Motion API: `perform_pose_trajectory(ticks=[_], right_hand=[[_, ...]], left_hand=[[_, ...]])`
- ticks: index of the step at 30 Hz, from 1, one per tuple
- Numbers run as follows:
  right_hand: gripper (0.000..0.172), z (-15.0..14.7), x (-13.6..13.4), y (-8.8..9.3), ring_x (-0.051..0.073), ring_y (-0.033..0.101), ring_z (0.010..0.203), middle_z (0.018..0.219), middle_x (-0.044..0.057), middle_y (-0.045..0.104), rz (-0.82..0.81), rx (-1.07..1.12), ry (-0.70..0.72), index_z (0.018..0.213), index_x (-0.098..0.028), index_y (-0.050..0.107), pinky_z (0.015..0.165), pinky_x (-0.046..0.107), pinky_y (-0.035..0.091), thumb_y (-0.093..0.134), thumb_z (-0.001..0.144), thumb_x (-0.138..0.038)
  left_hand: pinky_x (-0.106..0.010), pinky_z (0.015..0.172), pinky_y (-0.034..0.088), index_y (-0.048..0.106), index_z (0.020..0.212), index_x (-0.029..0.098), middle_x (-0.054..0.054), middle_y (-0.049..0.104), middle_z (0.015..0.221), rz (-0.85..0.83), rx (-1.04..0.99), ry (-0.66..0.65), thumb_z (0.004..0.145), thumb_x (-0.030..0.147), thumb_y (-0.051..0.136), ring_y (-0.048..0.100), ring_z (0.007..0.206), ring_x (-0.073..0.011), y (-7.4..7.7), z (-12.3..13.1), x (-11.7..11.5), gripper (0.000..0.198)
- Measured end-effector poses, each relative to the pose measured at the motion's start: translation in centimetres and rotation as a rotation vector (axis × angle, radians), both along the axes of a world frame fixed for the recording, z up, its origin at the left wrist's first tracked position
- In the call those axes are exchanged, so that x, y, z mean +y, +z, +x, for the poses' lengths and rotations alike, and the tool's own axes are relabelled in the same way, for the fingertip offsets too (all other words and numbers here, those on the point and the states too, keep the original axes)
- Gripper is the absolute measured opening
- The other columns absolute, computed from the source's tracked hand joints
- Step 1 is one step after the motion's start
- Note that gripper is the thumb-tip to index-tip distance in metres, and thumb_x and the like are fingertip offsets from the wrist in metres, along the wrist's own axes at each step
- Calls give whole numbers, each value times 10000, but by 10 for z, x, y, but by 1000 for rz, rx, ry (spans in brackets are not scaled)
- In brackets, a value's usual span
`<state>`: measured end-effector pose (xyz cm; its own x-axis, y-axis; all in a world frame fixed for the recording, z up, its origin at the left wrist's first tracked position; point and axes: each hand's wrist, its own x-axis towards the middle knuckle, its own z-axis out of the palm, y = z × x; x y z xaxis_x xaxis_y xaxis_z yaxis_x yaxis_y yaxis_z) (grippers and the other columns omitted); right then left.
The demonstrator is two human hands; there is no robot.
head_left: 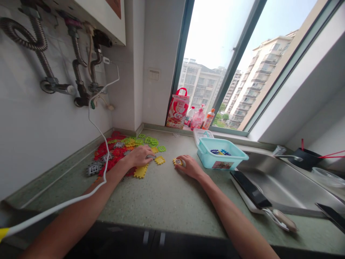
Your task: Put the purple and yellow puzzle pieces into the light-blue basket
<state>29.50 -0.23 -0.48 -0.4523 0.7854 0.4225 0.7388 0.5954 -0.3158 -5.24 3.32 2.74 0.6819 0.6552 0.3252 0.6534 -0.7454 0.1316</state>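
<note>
A pile of flat toothed plastic pieces in red, yellow, green and grey (pixel 114 154) lies on the counter at the left. My left hand (pixel 141 155) rests over the pile's right side, its fingers bent at a grey piece (pixel 151 157); whether it grips that piece is unclear. Beside it are a yellow square piece (pixel 160 160) and a larger yellow one (pixel 140 172). Farther right, my right hand (pixel 187 166) has its fingers closed on a small yellow and white piece (pixel 177 162) at the counter surface.
A light blue box (pixel 220 166) holding dark blue pieces stands right of my right hand, its clear lid (pixel 202 133) behind. A phone (pixel 250 189) lies near the sink (pixel 283 183). Bottles (pixel 198 118) and a red bag (pixel 178 112) stand by the window. A white cable (pixel 72 198) crosses my left forearm.
</note>
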Motion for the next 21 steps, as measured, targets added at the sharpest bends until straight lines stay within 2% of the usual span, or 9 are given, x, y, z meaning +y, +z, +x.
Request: perform_pose_trajectory(ticks=[4,9,13,15,17,21], right_hand=[[296,-12,-9,6,232,700,1058,1163,87,741,46,45,5,1180,-244,710,960,353,521,702,969,-450],[345,-29,-19,11,215,706,914,1072,56,728,53,80,-74,1119,-253,694,839,315,519,728,933,-541],[346,-41,-20,6,206,674,843,1050,52,711,60,94,-157,1066,-251,677,801,314,500,703,942,-573],[345,-46,-19,2,222,660,887,1035,56,709,56,34,-139,1041,-251,682,821,322,494,718,930,-575],[334,-49,-18,0,238,643,946,1013,61,711,51,-33,-99,1024,-251,692,851,330,488,749,910,-559],[272,-49,-15,-1,224,629,960,996,57,720,31,-48,-69,1031,-247,705,868,318,481,763,912,-484]], left_hand=[[-315,967,474,822,1078,286,-50,759,1123,-67,11,-55,930,365,679,687,1053,-232,2,20,-17,220],[-310,913,501,774,1175,255,-75,756,1140,-137,-15,-35,929,512,671,706,1012,-252,7,51,-44,370],[-311,934,510,689,1321,237,-87,770,1184,-182,-96,-34,1012,373,527,709,1069,-250,7,65,-51,374],[-314,958,509,681,1334,239,-86,762,1230,-170,-105,-38,1012,292,487,707,1102,-242,6,64,-47,380],[-330,981,504,722,1267,241,-87,765,1224,-115,-65,-18,973,250,514,703,1114,-250,7,55,-39,360],[-347,916,509,809,960,241,-75,787,974,-25,58,81,839,236,629,709,956,-260,17,23,-23,217]])
